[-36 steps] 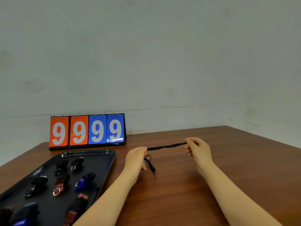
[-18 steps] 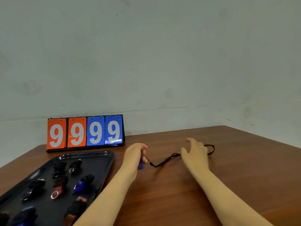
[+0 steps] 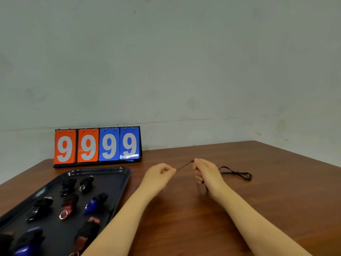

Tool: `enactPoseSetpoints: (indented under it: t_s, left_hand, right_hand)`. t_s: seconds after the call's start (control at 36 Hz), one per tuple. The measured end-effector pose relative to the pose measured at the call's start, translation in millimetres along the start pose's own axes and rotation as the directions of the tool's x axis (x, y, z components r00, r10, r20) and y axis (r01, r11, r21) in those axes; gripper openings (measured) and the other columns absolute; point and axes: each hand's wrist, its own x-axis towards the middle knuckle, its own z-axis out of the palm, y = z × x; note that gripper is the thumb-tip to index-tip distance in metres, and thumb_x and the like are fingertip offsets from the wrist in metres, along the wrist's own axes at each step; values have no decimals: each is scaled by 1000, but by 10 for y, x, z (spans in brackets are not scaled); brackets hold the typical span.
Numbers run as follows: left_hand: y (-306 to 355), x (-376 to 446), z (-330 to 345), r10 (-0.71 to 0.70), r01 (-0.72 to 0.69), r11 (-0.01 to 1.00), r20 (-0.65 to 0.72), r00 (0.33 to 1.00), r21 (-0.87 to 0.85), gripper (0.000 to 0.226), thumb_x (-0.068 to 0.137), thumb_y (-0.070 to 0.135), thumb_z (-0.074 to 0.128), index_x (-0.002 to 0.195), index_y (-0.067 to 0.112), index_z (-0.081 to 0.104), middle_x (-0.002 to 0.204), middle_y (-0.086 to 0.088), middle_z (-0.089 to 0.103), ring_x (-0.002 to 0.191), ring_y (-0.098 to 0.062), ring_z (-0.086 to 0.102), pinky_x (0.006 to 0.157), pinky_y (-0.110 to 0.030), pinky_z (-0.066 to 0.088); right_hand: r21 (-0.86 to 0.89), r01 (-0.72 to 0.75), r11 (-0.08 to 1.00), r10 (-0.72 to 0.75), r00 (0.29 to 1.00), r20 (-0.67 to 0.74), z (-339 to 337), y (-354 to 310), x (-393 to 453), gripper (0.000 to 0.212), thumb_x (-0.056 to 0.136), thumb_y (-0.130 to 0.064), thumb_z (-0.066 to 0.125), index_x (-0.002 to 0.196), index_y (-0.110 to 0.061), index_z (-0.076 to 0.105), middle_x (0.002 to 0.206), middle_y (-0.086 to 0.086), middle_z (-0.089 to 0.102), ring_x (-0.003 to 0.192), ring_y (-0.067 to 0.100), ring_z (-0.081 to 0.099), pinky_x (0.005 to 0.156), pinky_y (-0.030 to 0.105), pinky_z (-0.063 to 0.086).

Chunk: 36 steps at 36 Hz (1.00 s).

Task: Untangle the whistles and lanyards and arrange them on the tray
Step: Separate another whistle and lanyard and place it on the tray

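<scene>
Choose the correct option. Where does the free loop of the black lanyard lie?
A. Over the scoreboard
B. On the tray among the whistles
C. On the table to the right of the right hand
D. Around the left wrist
C: the lanyard trails from the right hand onto the bare table, well away from the tray.

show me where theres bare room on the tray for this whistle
The tray is free along its right side and far right corner, between the blue whistle and the right rim. The left and middle are crowded with wrapped whistles. Bare table lies right of the right hand, beyond the lanyard.
</scene>
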Motion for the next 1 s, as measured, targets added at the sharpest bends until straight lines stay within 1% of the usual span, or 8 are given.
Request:
enactPoseSetpoints:
  t_s: [0.11, 0.31, 0.44, 0.53, 0.61, 0.72, 0.92, 1.0]
  left_hand:
    - [1, -69, 52, 59, -78, 989, 154, 986, 122, 33, 96, 47, 49, 82, 26, 70, 72, 11, 65, 54, 1, 49, 58, -20, 39]
    - [172, -44, 58, -158, 223, 869, 179, 971, -442, 20, 98, 11, 44, 89, 5, 61, 77, -8, 53, 46, -11, 37, 46, -23, 28]
    - [191, -96, 41, -40, 124, 758, 145, 989, -640, 17, 96, 3, 48, 99, 12, 63, 96, -6, 62, 78, -15, 55, 72, -28, 47]
    - [131, -91, 22, 22, 38, 766, 85, 996, -642, 15, 95, 9, 56, 104, 17, 65, 102, -2, 68, 91, -12, 62, 80, -24, 50]
    - [94, -51, 23, -18, 75, 644, 83, 996, -762, 15, 94, 5, 56, 106, 10, 63, 97, -7, 67, 86, -15, 64, 74, -22, 54]
    - [63, -27, 63, -69, 105, 536, 81, 994, -838, 19, 92, 1, 57, 111, 3, 57, 106, -14, 67, 96, -20, 68, 79, -28, 57]
    - [-78, 77, 160, -196, 28, 767, -192, 962, -641, 39, 91, 8, 63, 128, 9, 52, 115, -7, 62, 92, -14, 67, 69, -20, 54]
    - [-115, 106, 179, -165, 11, 829, -226, 960, -559, 38, 89, 12, 65, 126, 8, 56, 113, -5, 65, 89, -13, 68, 78, -27, 56]
  right_hand:
    - [164, -60, 985, 85, 985, -150, -54, -16, 38, 35, 102, -22, 42, 70, -12, 50, 49, -6, 35, 45, 10, 28, 45, 23, 23]
    - [116, -42, 992, 74, 956, -285, -132, -64, 2, 26, 98, -28, 52, 80, -12, 62, 56, -1, 38, 50, 10, 32, 48, 23, 29]
    - [-98, -8, 995, -26, 942, -335, -142, 4, 12, 31, 94, -33, 57, 88, -4, 67, 69, 4, 51, 61, 12, 44, 56, 24, 38]
    - [-285, 28, 958, -99, 966, -239, -112, 49, 11, 22, 96, -31, 55, 91, -12, 67, 83, 0, 63, 69, 9, 53, 59, 21, 42]
    - [-588, 121, 799, -166, 986, -22, -75, 122, 5, 12, 95, -30, 55, 91, -26, 65, 89, -8, 65, 83, 10, 59, 71, 26, 46]
    - [-680, 288, 674, -183, 957, 225, 7, 150, -70, 14, 94, -33, 56, 95, -28, 69, 91, -9, 69, 85, 8, 61, 81, 33, 51]
    - [-713, 527, 462, -255, 849, 463, 152, 107, -176, 26, 97, -33, 52, 116, -26, 67, 108, -10, 69, 96, 8, 60, 84, 25, 46]
    - [-675, 558, 482, -322, 830, 456, 213, 117, -162, 26, 97, -30, 49, 116, -26, 67, 103, -8, 70, 91, 8, 60, 79, 23, 45]
